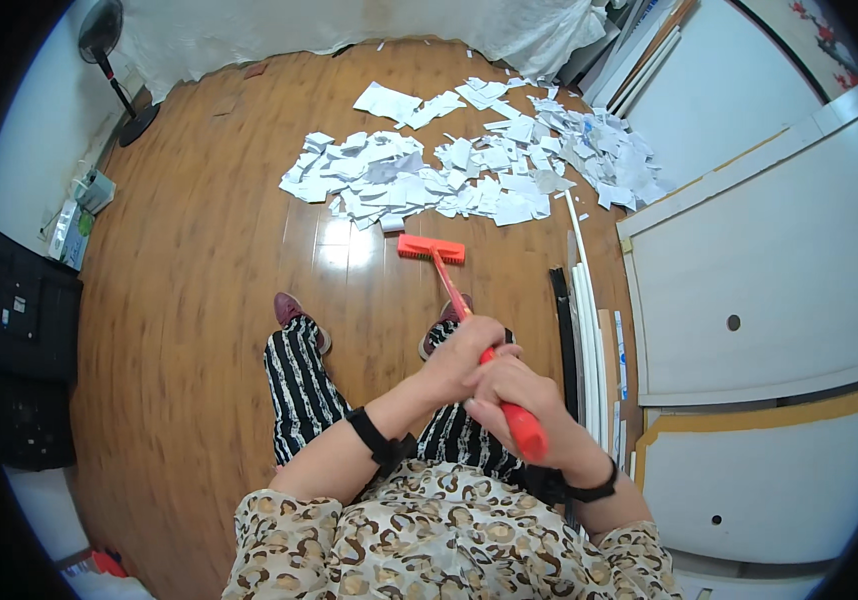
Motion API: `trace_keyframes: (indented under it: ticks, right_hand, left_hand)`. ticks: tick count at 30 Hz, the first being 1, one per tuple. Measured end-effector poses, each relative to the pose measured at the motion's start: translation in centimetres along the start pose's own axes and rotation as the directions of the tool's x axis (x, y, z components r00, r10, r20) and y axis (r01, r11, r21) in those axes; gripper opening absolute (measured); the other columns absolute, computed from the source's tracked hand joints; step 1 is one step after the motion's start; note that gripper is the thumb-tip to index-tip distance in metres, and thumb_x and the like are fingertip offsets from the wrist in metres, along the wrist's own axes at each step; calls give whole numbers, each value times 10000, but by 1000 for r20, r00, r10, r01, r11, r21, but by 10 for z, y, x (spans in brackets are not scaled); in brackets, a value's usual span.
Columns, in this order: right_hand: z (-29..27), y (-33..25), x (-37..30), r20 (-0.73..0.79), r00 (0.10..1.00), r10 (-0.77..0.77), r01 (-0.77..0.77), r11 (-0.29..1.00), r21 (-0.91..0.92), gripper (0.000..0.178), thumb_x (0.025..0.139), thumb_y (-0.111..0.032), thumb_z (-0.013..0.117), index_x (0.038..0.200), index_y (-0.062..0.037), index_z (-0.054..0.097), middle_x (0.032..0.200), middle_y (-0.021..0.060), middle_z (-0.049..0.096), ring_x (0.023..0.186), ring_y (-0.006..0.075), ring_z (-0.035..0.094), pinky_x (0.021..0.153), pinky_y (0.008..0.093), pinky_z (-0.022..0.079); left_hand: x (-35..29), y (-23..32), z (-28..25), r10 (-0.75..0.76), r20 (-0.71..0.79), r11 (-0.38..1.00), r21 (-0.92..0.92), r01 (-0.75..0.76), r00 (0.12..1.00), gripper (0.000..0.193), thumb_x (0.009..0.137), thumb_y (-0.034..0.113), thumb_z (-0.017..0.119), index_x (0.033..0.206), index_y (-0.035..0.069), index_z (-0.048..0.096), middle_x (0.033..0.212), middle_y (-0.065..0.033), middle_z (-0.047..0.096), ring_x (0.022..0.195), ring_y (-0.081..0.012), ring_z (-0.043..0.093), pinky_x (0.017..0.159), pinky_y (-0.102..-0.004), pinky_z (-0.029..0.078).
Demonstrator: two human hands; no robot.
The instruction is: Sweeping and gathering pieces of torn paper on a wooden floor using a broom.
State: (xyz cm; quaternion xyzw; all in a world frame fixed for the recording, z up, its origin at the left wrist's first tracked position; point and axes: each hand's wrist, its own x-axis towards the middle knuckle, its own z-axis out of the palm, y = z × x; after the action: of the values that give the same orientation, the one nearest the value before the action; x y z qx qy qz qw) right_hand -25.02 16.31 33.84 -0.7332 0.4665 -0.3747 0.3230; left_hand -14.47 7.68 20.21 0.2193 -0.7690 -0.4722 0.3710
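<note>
Both my hands are wrapped round the red handle of a long-handled floor brush [432,248]. My left hand [464,362] grips farther down the handle, and my right hand [521,392] sits just behind it, close to the rounded end. The handle slants away from me to the brush's wide red head, whose dark bristles face the floor. Beyond the head lies a broad heap of torn white paper [379,175], a short gap apart from it. More paper scraps [609,150] spread to the far right.
White and black strips [584,330] lie lengthwise on the wooden floor at my right, beside white panels [749,280]. A black fan [136,124] stands at the far left. Black cases [24,340] and small boxes [71,232] line the left wall. White sheeting [299,25] hangs at the back.
</note>
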Motion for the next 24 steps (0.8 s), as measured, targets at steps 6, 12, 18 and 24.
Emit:
trace_keyframes:
  ticks: [6,12,18,24]
  right_hand:
    - [45,63,6,-46,998,-48,45,996,-76,162,840,-17,719,828,-22,558,845,105,573,808,279,552,751,375,450]
    - [4,-5,10,-71,996,-46,44,999,-25,147,859,-42,702,827,4,566,777,138,561,756,329,534,712,393,440]
    - [29,37,-3,-85,996,-17,8,995,-103,154,853,-43,711,805,-20,566,811,112,585,780,293,573,760,367,458]
    - [13,14,-12,12,1000,-4,4,1000,-29,209,873,-120,717,849,-8,542,834,154,540,795,337,528,720,409,444]
  left_hand:
    - [9,-68,-8,-72,23,989,130,68,997,225,873,200,707,960,36,581,1020,-141,584,1031,-340,544,925,-407,441]
    - [9,14,-16,-172,129,985,9,173,977,236,883,225,701,1002,52,594,1077,-147,605,1122,-341,548,1000,-414,425]
    - [2,-31,1,-212,75,973,114,203,974,242,894,238,688,1011,48,593,1152,-170,595,1181,-343,533,1003,-418,437]
    - [1,-5,-2,-35,130,997,74,26,991,242,885,227,681,953,23,571,981,-143,576,1058,-334,581,1048,-430,424]
